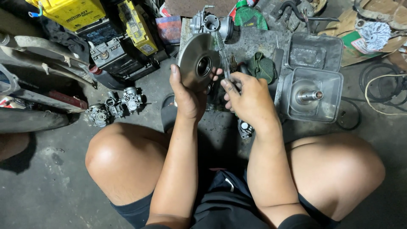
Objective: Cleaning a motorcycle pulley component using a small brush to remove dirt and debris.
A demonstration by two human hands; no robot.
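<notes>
Round grey metal pulley disc (pixel 198 63), centre-holed

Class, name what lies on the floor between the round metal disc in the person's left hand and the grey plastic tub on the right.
In the head view, a dark green cloth lies between the metal disc and the tub.

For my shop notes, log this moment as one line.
left hand: holds round metal disc upright | right hand: fingertips at disc rim | grey tray: on floor to right | carburettors: on floor to left

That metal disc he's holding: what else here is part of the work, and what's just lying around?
In hand:
metal disc, held by left hand
right hand, fingers at the disc's edge

Lying about:
carburettors on the floor
grey tray with a shaft
yellow battery
green cloth
</notes>
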